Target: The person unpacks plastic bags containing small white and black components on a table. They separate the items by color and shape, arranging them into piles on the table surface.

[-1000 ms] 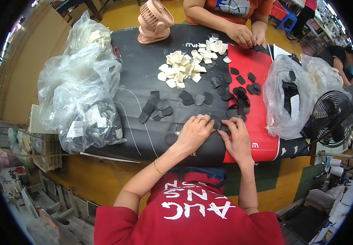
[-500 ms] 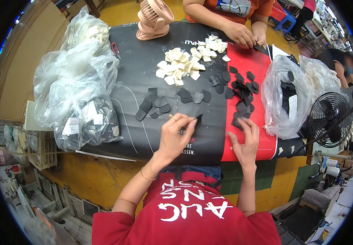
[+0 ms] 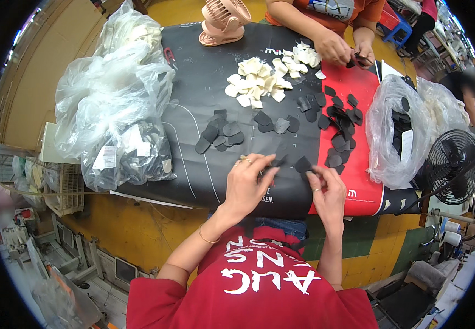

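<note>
My left hand (image 3: 248,183) is raised over the dark mat, thumb and forefinger closed around a small black patch (image 3: 280,162), which is partly blurred. Beside it, my right hand (image 3: 328,192) pinches another black patch (image 3: 303,165) with a rounded outline. Left of centre lies a loose group of black patches (image 3: 231,129), and another small cluster (image 3: 279,125) lies to its right. More black patches (image 3: 343,123) are heaped on the red strip (image 3: 364,164) of the mat. Cream-coloured pieces (image 3: 256,82) form a pile beyond them.
Clear plastic bags (image 3: 116,104) stand at the left, one holding black pieces. Another open bag (image 3: 394,131) sits at the right, near a black fan (image 3: 454,159). A pink fan (image 3: 223,22) and red-handled snips (image 3: 169,56) lie farther back. Across the table, a person's hands (image 3: 344,49) handle dark pieces.
My right hand has lifted a black patch from the red strip and brought it left, over the dark mat. My left hand stays near its place with its patch. The whole view has shifted slightly.
</note>
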`<state>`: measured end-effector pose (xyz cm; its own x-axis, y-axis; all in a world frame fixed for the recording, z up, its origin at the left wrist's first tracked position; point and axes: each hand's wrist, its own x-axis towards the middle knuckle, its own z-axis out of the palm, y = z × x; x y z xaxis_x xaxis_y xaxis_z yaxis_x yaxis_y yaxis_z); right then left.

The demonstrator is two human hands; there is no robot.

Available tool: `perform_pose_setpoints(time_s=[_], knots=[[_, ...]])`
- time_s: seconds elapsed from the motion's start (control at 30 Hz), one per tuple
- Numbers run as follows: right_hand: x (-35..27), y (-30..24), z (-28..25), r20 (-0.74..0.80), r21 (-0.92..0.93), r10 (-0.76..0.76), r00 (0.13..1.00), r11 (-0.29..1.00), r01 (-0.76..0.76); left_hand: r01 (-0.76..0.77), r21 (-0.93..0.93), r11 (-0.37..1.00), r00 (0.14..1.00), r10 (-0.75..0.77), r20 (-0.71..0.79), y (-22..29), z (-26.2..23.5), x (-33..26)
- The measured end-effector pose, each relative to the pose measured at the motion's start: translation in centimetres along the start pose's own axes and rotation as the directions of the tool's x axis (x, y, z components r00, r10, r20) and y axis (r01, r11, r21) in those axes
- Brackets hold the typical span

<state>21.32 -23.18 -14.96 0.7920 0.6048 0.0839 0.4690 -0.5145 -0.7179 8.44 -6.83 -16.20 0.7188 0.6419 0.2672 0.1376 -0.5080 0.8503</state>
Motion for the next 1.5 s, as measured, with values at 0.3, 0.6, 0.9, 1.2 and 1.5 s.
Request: perform_pose_setpoints(time_s=[0.3,0.6,0.9,1.2,1.5], knots=[[-0.6,0.4,0.7,-0.146,-0.141,-0.014,0.989,0.990,-0.007,-0.020,0.513,0.858,0.991,-0.052,0.127,-1.0,-4.2,-2.9],[-1.5,-0.6,1.8,-0.022,-0.302,-0.209,0.978,0.934,0.193,-0.129,0.461,0.878,0.992,0.110,0.068,-1.5,-1.3,-2.3],[-1.5,0.3,3.2,-0.104,-0.331,-0.335,0.936,0.900,0.286,-0.399,0.477,0.783,0.911,0.277,0.307,-1.1,2.8,0.0],[-0.8,1.9,0.6,-0.264,-0.033,-0.031,0.964,0.999,0.023,-0.493,0.465,0.735,0.868,0.375,0.326,-1.8,2.5,4.5],[-1.1,3.1,2.2,-0.247,-0.204,-0.083,0.965,0.978,0.032,-0.613,0.556,0.562,0.787,0.370,0.494,-6.6,2.6,20.0]])
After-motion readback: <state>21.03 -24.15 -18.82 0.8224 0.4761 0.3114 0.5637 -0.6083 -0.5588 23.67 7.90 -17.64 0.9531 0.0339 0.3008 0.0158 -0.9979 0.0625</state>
